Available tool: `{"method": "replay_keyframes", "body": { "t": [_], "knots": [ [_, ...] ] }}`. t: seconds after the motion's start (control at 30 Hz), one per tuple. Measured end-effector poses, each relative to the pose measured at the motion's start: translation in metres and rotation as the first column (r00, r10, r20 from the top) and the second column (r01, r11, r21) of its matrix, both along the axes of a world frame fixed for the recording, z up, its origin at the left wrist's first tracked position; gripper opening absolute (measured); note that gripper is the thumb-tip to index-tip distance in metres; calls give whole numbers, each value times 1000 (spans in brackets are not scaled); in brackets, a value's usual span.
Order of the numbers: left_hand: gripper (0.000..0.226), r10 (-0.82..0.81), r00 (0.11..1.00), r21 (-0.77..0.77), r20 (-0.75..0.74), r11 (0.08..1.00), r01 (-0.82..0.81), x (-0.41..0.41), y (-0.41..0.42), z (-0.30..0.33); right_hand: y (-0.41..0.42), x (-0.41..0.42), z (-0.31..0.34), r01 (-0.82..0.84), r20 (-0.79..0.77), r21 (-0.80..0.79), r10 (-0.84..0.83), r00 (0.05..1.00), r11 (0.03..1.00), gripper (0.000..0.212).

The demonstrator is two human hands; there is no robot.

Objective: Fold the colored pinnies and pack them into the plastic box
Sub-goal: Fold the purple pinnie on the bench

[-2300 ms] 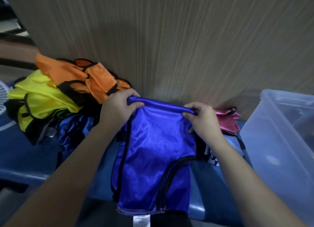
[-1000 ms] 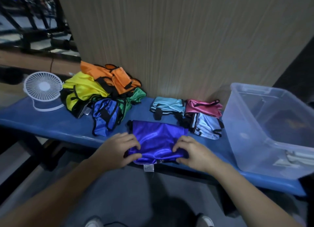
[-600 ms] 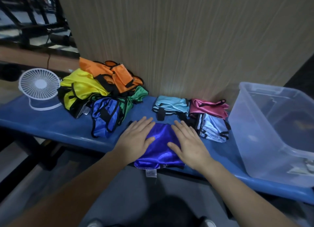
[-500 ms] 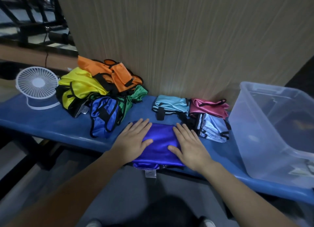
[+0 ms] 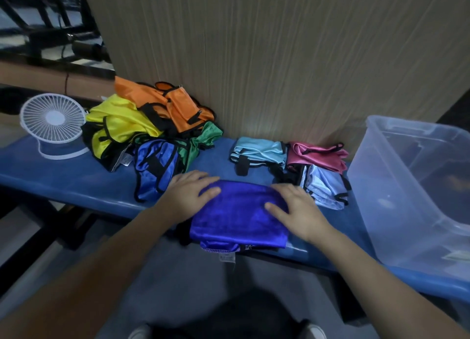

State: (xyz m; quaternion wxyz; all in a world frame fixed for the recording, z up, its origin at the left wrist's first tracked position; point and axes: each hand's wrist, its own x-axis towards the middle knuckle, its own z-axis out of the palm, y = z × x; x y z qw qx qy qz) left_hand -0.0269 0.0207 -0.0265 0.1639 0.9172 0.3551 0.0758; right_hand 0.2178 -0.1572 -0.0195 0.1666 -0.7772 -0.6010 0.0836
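Folded blue pinny [image 5: 239,214] lies at the desk [image 5: 76,183] front edge, left hand [image 5: 189,195] and right hand [image 5: 297,209] pressing flat, fingers extended, on its sides; plastic box [image 5: 396,199] stands right of it, unfolded pile [image 5: 150,130] left.

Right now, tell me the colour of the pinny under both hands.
Royal blue, shiny; the folded pinny shows best in the head view, the only one.

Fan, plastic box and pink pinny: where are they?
fan [image 5: 53,118], head view, centre of grille.
plastic box [image 5: 369,166], head view, left wall.
pink pinny [image 5: 316,154], head view, middle of fabric.
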Motion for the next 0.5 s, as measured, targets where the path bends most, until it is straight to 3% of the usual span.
{"method": "replay_keyframes", "body": {
  "t": [0.1, 0.13, 0.2, 0.3, 0.4, 0.5],
  "knots": [
    [63, 15, 1000, -39, 2, 999, -15, 6, 20, 12, 15, 3, 14, -1, 40, 142, -5, 999, 990, 53],
    [64, 1, 999, -98, -41, 995, -5, 8, 24, 17, 21, 4, 17, -18, 54, 138, 10, 998, 990, 51],
    [77, -54, 988, -203, -145, 979, 23, 11, 32, 25, 29, 6, 25, -34, 24, 7, 34, 999, 999, 63],
    [85, -99, 971, -186, -220, 981, 58, 18, 37, 33, 35, 7, 30, -48, -15, -191, 46, 999, 980, 83],
    [74, -131, 941, -139, -312, 986, 91, 26, 35, 38, 41, 7, 29, -45, 65, -237, 63, 996, 970, 83],
    [52, -146, 952, -187, -269, 978, 98, 28, 34, 38, 44, 7, 32, -48, 100, -287, 80, 992, 957, 68]
  ]
}}
